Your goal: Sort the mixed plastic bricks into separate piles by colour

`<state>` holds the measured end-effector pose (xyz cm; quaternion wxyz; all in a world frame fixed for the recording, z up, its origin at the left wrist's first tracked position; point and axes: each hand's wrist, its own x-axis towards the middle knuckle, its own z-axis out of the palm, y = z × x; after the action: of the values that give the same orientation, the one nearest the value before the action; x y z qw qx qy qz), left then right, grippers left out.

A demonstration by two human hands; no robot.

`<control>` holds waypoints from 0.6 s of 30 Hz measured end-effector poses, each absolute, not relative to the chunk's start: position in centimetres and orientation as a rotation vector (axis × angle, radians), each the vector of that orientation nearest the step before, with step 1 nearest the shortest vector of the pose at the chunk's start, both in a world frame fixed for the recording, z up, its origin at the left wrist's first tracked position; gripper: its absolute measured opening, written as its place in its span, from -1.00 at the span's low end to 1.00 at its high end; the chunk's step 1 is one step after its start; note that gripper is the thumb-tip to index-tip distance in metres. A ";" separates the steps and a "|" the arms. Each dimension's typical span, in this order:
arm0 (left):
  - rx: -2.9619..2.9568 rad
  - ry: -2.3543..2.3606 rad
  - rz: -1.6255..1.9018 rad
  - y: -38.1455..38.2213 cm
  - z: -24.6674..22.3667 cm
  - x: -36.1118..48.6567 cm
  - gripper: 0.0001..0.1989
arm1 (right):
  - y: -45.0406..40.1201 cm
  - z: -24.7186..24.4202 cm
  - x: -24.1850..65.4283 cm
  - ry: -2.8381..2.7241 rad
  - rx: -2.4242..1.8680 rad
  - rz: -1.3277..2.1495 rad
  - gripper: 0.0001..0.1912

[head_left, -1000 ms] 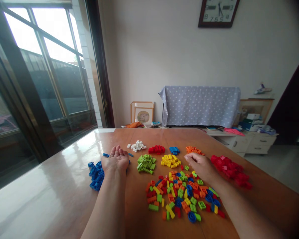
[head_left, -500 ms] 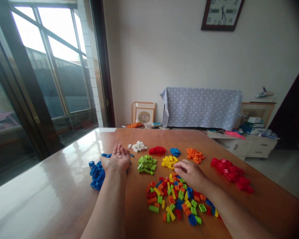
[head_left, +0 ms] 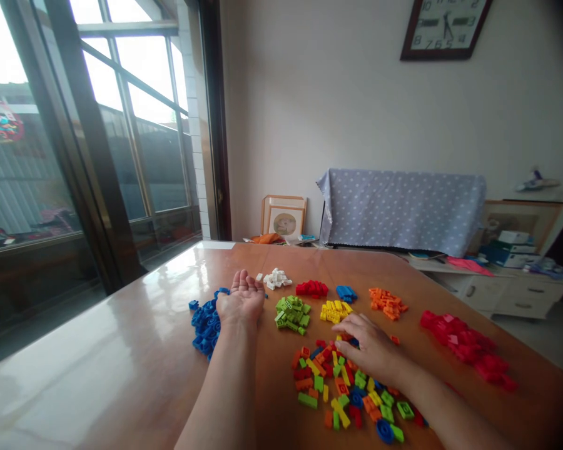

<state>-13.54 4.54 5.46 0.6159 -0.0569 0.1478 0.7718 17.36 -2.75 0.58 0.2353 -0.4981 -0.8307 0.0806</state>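
My left hand (head_left: 241, 300) is palm up with its fingers stretched out, and no brick shows in it. It is right beside a heap of blue bricks (head_left: 206, 325), partly covering it. My right hand (head_left: 366, 340) reaches over the far edge of a mixed pile of coloured toy bricks (head_left: 342, 387). Thumb and fingers are apart, with nothing visible between them. Just beyond its fingertips is a group of yellow bricks (head_left: 335, 310). A heap of lime green bricks (head_left: 291, 314) sits between the two hands. The right hand and forearm hide part of the mixed pile.
Farther back on the brown table (head_left: 136, 375) are white bricks (head_left: 276, 279), red bricks (head_left: 312, 288), flat blue bricks (head_left: 346, 293) and orange bricks (head_left: 387, 302). A longer heap of red pieces (head_left: 466, 347) lies at the right. One orange brick (head_left: 395, 340) is apart, near my right hand.
The view has swung left, so everything appears shifted right. My right hand has drawn back from the yellow group to the mixed pile, and its fingers have spread. My left hand keeps its palm-up pose.
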 end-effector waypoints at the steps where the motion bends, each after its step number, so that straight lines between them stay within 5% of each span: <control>1: -0.136 0.345 1.772 4.5 5.5 -13.5 -0.53 | -2.7 0.5 17.4 -2.277 -1.367 0.225 -0.67; 18: -0.162 0.426 1.754 4.6 5.3 -13.3 -0.72 | -1.8 -0.4 18.2 -2.187 -1.406 0.260 -0.65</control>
<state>-13.29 4.63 5.30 0.6170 -0.0705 0.1848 0.7617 18.20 -1.85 -0.39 0.2612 -0.5195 -0.8079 0.0960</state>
